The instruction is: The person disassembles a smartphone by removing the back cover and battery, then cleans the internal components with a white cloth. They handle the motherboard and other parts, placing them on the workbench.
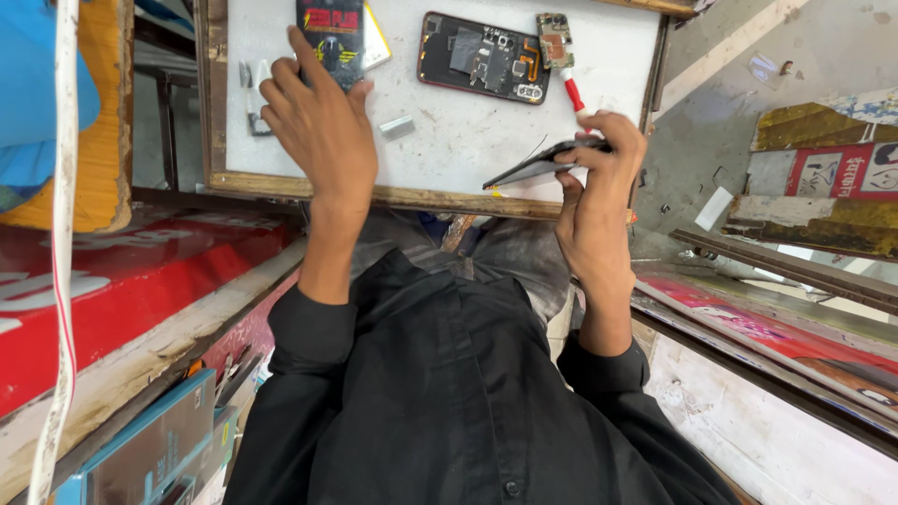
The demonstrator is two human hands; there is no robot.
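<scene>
Our right hand (599,182) pinches a thin dark panel (533,168) edgewise over the tray rim (393,194), risking a slip, while our left hand (318,122) rests spread-fingered on a dark packet (332,33).

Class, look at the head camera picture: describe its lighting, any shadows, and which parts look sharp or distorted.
Head view: even daylight, no harsh glare; soft shadow under the left hand on the white work board; opened phone sharp; wide-lens stretch at edges, black shirt looming large.

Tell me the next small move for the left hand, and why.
Probably lift the black packet off the white board: the left hand already rests fingers on it, while the right hand holds a thin dark panel beside the opened phone.
</scene>
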